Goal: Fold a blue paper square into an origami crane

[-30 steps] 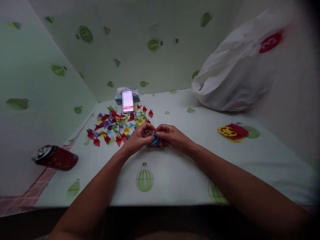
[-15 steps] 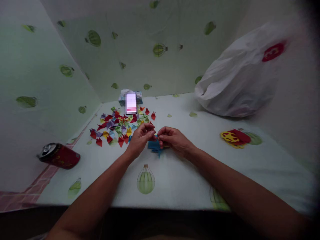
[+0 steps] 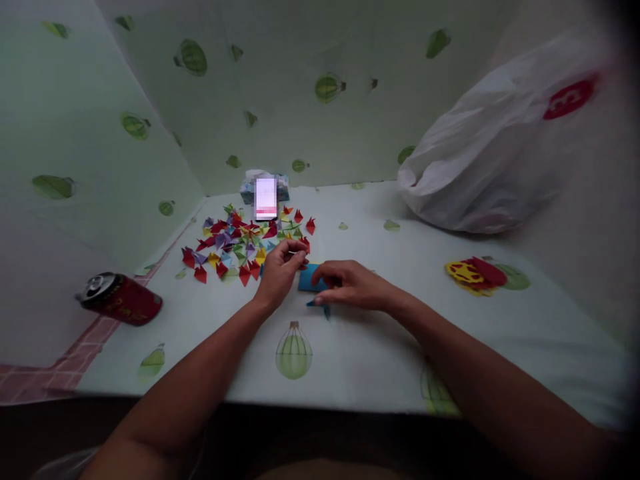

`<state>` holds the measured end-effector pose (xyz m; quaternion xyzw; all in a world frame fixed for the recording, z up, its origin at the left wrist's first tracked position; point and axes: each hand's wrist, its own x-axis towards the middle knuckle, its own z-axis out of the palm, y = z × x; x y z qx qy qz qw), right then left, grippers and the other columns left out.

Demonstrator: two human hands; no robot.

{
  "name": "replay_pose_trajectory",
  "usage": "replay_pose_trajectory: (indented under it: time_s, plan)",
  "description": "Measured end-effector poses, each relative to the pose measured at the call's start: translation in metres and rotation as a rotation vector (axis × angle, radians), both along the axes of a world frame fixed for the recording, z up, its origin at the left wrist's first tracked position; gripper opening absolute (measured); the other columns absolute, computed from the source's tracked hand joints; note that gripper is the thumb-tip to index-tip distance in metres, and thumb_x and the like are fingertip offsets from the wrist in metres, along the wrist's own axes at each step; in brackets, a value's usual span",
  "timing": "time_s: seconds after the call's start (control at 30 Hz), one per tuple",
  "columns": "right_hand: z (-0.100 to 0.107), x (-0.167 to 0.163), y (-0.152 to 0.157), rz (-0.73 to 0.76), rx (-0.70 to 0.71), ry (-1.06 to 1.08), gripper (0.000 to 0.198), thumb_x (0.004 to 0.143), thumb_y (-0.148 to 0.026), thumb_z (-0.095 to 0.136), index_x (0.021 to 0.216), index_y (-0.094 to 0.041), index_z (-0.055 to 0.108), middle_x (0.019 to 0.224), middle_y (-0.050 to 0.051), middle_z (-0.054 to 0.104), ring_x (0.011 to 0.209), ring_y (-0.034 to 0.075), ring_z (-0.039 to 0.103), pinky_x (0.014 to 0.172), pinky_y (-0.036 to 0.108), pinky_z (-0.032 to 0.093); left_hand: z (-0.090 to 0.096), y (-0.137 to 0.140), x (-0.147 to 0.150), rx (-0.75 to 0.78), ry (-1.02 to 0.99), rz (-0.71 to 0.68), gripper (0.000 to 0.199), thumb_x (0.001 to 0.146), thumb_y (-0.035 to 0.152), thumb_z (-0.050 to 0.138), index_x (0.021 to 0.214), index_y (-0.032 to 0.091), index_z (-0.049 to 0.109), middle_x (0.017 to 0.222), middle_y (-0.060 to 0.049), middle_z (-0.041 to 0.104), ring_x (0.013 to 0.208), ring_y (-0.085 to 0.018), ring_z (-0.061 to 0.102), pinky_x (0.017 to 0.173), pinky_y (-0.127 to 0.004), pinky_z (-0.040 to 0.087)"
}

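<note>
My left hand (image 3: 280, 272) rests at the near edge of a pile of small folded paper pieces (image 3: 235, 243) in red, yellow, purple, green and blue. Its thumb and fingers are pinched on a small paper piece that barely shows. My right hand (image 3: 353, 285) lies just to the right, fingers curled down on a blue paper (image 3: 308, 278) flat on the table. A small blue folded piece (image 3: 321, 306) lies loose under that hand's near side.
A red drink can (image 3: 120, 300) lies on its side at the left. A phone (image 3: 265, 199) leans on a small packet behind the pile. A white plastic bag (image 3: 495, 153) fills the back right. Red and yellow paper shapes (image 3: 473, 273) lie at the right. Balloon-patterned walls enclose the table (image 3: 350, 353).
The hands have separated. My left hand moved back towards the pile with its fingers pinched; my right hand lowered the blue paper flat onto the table. The view tilted slightly.
</note>
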<state>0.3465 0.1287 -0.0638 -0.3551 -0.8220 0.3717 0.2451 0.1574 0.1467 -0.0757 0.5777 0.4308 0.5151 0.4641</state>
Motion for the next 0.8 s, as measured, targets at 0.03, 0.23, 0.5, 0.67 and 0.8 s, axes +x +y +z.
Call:
replay_pose_trajectory:
  time_s: [0.03,0.23,0.5,0.67,0.8]
  plan:
    - [-0.003,-0.004,-0.003,0.029,0.072,-0.063,0.024,0.079,-0.037,0.076,0.091,-0.018,0.069,0.075,-0.001,0.057,0.065,0.013,0.048,0.061,0.025,0.034,0.000,0.000,0.000,0.000,0.001,0.007,0.014,0.083,0.027,0.065,0.091,0.016,0.063,0.082,-0.002,0.065,0.071,-0.011,0.062,0.069,-0.026,0.053]
    - [-0.015,-0.020,-0.015,-0.066,0.284,-0.281,0.013,0.080,-0.008,0.058,0.073,-0.017,0.063,0.079,0.005,0.061,0.066,0.015,0.047,0.059,0.028,0.028,-0.002,0.002,-0.001,-0.014,0.006,0.016,0.014,0.081,0.026,0.066,0.090,0.016,0.063,0.081,-0.002,0.065,0.069,-0.011,0.062,0.069,-0.026,0.052]
    - [-0.011,-0.006,0.006,-0.469,-0.163,0.514,0.017,0.079,-0.032,0.064,0.072,-0.017,0.059,0.063,-0.003,0.053,0.058,0.012,0.046,0.054,0.026,0.037,-0.001,-0.003,0.003,-0.059,-0.052,-0.045,0.019,0.082,0.032,0.069,0.090,0.016,0.064,0.079,0.000,0.063,0.064,-0.010,0.060,0.065,-0.025,0.051]
    - [-0.011,-0.009,0.003,-0.503,-0.138,0.591,0.021,0.078,-0.036,0.067,0.072,-0.017,0.059,0.064,-0.002,0.055,0.056,0.011,0.049,0.054,0.026,0.040,0.001,-0.013,0.011,-0.137,-0.070,-0.150,0.025,0.077,0.035,0.076,0.087,0.015,0.065,0.074,0.002,0.062,0.063,-0.010,0.061,0.063,-0.024,0.050]
    - [-0.012,-0.012,0.000,-0.489,-0.058,0.565,0.017,0.079,-0.032,0.067,0.073,-0.017,0.061,0.065,-0.002,0.057,0.058,0.011,0.051,0.055,0.026,0.041,0.000,-0.016,0.013,-0.140,-0.057,-0.160,0.027,0.077,0.038,0.075,0.087,0.015,0.065,0.079,0.000,0.065,0.064,-0.011,0.062,0.063,-0.025,0.051]
